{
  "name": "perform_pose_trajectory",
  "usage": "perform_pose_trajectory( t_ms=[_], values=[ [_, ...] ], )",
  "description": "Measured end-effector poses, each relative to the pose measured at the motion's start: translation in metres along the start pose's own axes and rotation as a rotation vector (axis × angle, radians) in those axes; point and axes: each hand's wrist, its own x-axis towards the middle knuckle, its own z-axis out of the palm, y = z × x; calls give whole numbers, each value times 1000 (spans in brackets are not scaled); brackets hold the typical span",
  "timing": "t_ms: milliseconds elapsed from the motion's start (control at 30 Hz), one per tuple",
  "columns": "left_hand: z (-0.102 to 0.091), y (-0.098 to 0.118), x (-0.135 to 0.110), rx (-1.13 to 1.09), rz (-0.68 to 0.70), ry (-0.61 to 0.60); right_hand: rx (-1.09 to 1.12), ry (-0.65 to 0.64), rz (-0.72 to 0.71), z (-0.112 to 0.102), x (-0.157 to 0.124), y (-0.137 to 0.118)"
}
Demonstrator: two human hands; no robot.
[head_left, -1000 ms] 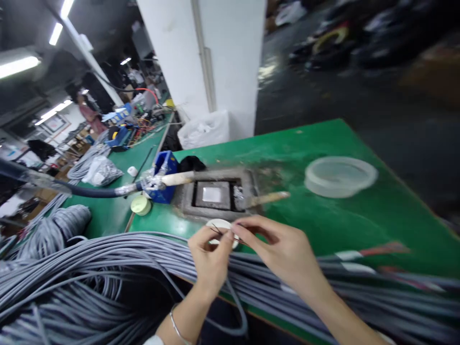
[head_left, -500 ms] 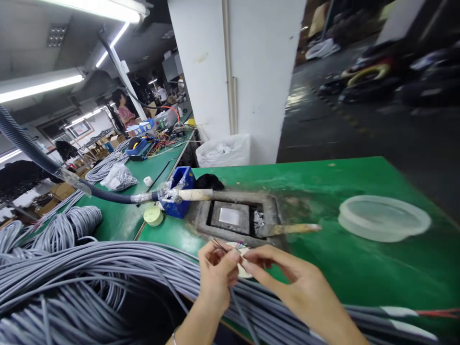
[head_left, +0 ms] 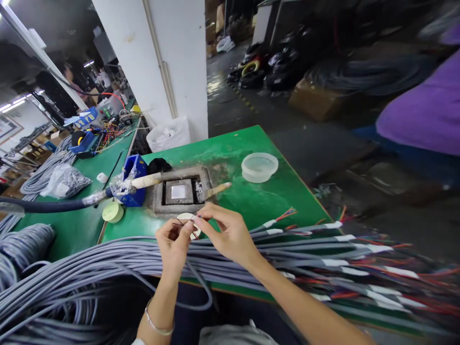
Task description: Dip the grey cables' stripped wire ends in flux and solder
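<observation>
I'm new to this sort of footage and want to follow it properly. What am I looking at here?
There is no machine arm here: these are a person's bare hands, seen by a camera worn on that person's head, looking forward and down. The left hand, with a bracelet at its wrist, and the right hand meet at the fingertips, pinching thin wires. Just behind them is a round white dish, partly hidden.

On the green table lie many grey cables, with coloured wires showing at their right-hand ends. Farther back are a grey frame around a shiny square, a blue bin and a round clear container.
</observation>
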Motion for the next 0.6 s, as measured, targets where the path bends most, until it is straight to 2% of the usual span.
perform_pose_trajectory(
  t_ms=[133, 400, 600],
  values=[
    [1, 4, 0, -71, -3, 52, 64, 20, -83, 0, -1, -1],
    [-1, 4, -5, 10, 49, 98, 235, 55, 224, -4, 2, 0],
    [-1, 5, -5, -33, 23, 117, 149, -10, 226, -3, 1, -1]
  ],
)
